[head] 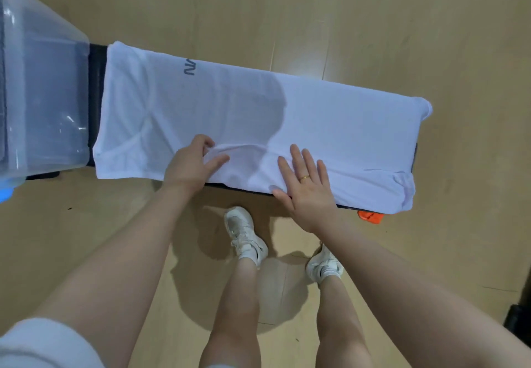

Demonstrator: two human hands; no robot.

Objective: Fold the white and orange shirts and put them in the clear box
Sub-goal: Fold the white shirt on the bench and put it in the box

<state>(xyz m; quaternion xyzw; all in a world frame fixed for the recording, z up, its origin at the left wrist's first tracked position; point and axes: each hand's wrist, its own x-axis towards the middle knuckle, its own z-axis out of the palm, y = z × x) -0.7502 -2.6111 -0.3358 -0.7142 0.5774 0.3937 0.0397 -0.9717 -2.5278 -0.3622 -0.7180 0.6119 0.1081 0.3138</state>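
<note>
- While the white shirt (316,120) lies spread over the dark bench (96,103), the left hand (191,163) pinches its near fold.
- Right hand (309,186) presses flat, fingers apart, at five o'clock.
- Clear box (43,94) sits at nine o'clock.

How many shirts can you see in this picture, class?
2. The white shirt lies spread over the bench; a small piece of orange shirt shows under its right end. More may be hidden beneath.

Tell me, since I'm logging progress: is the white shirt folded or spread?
Mostly spread: the white shirt lies lengthwise along the bench; left hand pinches its near edge.
</note>
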